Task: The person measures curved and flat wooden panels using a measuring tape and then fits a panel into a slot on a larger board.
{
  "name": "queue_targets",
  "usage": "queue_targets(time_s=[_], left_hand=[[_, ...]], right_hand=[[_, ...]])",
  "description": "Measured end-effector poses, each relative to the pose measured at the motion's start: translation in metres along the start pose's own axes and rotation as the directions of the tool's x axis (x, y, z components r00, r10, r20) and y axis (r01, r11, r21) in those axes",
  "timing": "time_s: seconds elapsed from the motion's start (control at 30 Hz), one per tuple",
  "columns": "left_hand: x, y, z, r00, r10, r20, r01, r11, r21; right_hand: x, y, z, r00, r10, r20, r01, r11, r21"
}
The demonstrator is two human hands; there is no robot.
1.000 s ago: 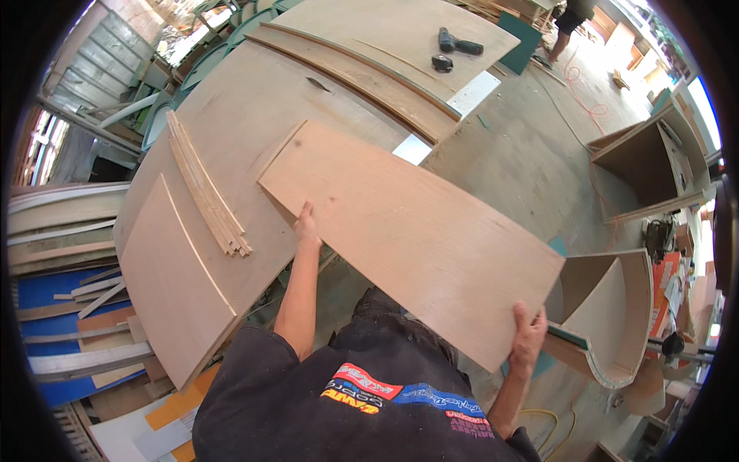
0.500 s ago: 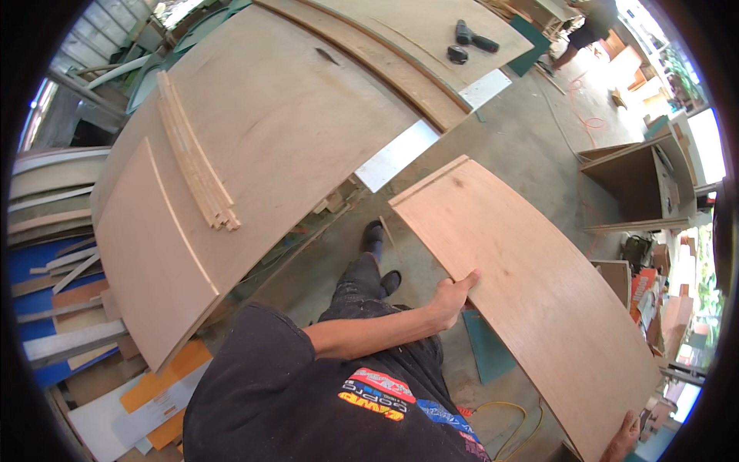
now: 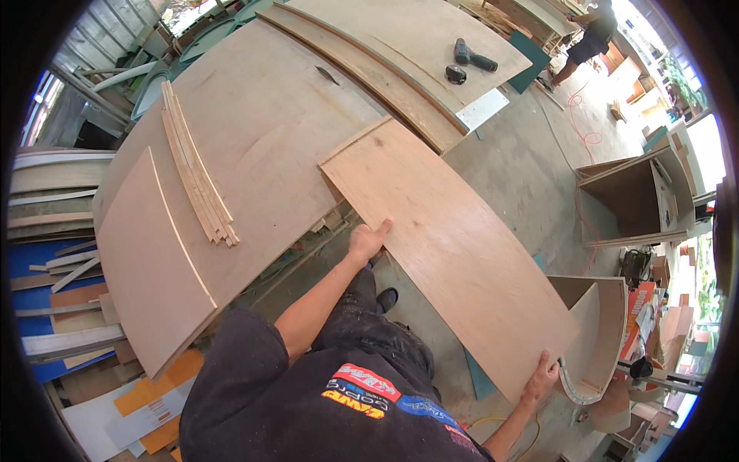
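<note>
Across the front of me I carry a long plywood board (image 3: 454, 254) with a narrow strip along its far end. My left hand (image 3: 368, 240) grips its near edge, thumb on top and fingers hidden beneath. Close to the opposite end, my right hand (image 3: 542, 376) holds the same edge, also with the thumb on the upper face. The board's far left end overlaps the edge of the large workbench (image 3: 269, 131). Whether it touches the bench top I cannot tell.
On the bench lie thin wood strips (image 3: 196, 165), a flat panel (image 3: 146, 262), a cordless drill (image 3: 473, 56) and a tape measure (image 3: 455, 75). Open wooden cabinets (image 3: 635, 196) stand right. A cable (image 3: 589, 138) crosses the floor. Another person (image 3: 593, 38) stands at the far right.
The board has moved left and away from me, its far end now over the bench edge. My right hand has come further into view with it.
</note>
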State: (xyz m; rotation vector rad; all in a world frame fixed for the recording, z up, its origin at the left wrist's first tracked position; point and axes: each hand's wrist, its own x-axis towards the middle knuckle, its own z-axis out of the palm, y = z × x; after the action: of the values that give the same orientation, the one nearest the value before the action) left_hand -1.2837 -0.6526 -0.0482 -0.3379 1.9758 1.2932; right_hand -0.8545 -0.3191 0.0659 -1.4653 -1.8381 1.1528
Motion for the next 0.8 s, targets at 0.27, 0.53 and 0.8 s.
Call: queue_targets(time_s=[0.27,0.53,0.8], left_hand=[[0.096,0.029,-0.045,0.838,0.248,-0.486,0.05,0.851,0.522],[0.119,0.032,-0.05,0.797,0.284,-0.532,0.085,0.821,0.565],[0.117,0.05,-0.045,0.791,0.165,-0.589,0.183,0.855,0.486]], right_hand=[[0.027,0.084,0.086,0.98,0.148,0.136,-0.162,0.982,0.098],[0.065,0.101,0.142,0.947,0.286,0.149,-0.281,0.958,-0.051],[0.102,0.119,0.138,0.882,0.428,0.198,-0.411,0.904,-0.121]])
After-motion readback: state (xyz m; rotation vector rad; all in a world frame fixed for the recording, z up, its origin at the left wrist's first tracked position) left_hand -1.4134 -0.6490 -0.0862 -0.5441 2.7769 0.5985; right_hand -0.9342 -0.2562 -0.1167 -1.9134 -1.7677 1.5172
